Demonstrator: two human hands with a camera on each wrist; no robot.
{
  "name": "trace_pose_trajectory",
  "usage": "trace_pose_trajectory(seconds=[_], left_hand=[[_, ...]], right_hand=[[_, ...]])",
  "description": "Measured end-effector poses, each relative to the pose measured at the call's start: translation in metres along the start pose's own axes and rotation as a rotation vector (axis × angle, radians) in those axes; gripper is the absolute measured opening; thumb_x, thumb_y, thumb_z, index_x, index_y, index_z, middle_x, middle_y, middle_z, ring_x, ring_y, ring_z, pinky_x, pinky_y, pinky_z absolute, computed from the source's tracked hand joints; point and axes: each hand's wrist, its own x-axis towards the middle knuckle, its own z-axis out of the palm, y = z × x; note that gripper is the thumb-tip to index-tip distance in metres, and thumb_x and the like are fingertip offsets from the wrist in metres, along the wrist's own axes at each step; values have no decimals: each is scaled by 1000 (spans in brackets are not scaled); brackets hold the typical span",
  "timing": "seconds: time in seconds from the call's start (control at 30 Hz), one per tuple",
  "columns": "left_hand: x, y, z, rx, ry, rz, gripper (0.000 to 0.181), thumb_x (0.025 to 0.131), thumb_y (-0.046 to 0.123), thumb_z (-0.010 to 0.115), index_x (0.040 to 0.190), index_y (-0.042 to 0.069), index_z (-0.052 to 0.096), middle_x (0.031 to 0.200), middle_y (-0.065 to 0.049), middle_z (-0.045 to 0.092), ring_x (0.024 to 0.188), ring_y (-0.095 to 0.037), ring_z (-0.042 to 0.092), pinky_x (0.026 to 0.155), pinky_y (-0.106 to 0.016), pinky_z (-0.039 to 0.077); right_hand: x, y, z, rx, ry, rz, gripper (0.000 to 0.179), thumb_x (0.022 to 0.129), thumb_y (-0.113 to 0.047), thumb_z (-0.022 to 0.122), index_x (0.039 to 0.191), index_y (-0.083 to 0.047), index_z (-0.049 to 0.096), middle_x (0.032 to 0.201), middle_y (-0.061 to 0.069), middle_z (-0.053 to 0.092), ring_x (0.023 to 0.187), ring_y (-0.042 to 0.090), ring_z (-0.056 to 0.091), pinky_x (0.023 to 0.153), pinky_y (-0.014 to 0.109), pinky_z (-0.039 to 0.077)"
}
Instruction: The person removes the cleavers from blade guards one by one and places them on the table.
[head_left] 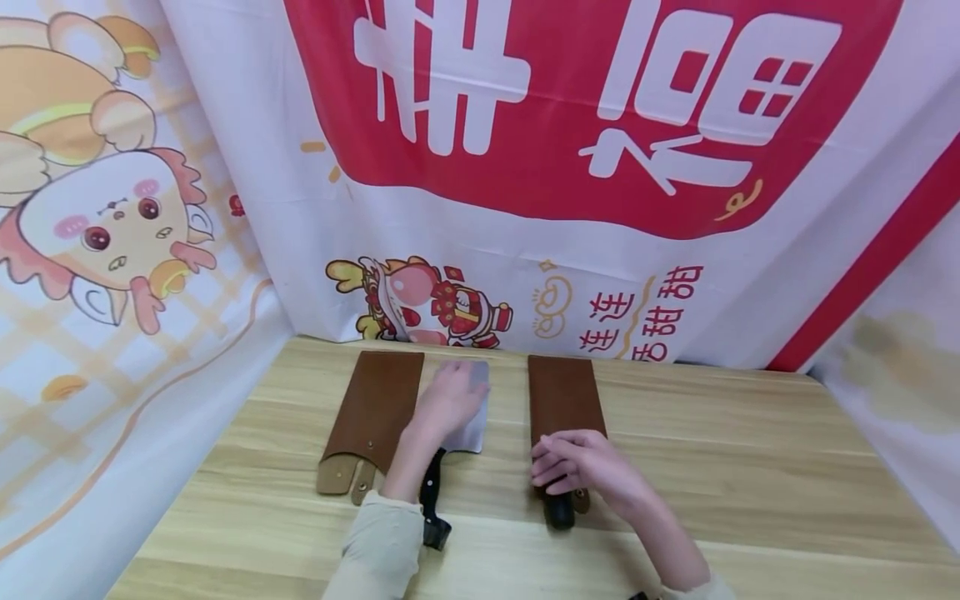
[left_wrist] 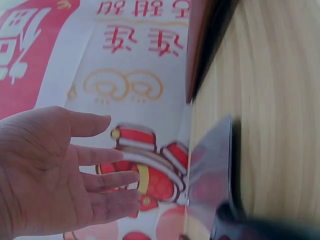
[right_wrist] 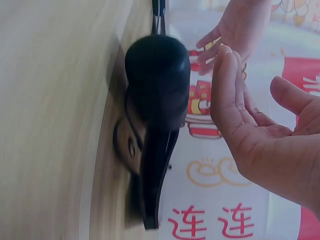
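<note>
A cleaver with a steel blade [head_left: 472, 432] and black handle [head_left: 430, 487] lies bare on the table. My left hand [head_left: 452, 402] is above that blade, fingers extended, holding nothing; the left wrist view shows a gap between the palm and the blade [left_wrist: 212, 172]. Left of the cleaver lies a brown leather sheath [head_left: 381, 400] with its flap and snap strap loose. Another brown sheath [head_left: 566, 396] lies to the right, a black knife handle [head_left: 558, 510] sticking out of its near end. Over that handle hovers my right hand [head_left: 588, 468], fingers loosely bent and apart from it in the right wrist view.
The light wooden table [head_left: 750, 467] ends at the back against a printed red and white cloth [head_left: 480, 208]. More printed cloth [head_left: 135, 275] hangs along the left side. A small dark object [head_left: 638, 596] shows at the bottom edge beside the right sleeve.
</note>
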Motion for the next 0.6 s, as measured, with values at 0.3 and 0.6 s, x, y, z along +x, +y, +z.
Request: trace_pose_trajectory(seconds=[0.3,0.6], left_hand=[[4,26,29,-15,-55,20,55,106,34,58,151,3,50,154,-24,46,141,-41,45,115,-54,38],[1,41,52,-61,-88,17,54,106,33,60,148,1,52,144,-26,53,130,-43,54,106,-55,48]], right_hand=[[-8,0,-17,-4,47,39,45,108,-28,56,120,15,61,95,11,74,86,20,73,78,33,61],[-15,7,-27,-12,70,38,44,108,-26,54,121,16,59,96,11,73,86,20,73,78,33,61]])
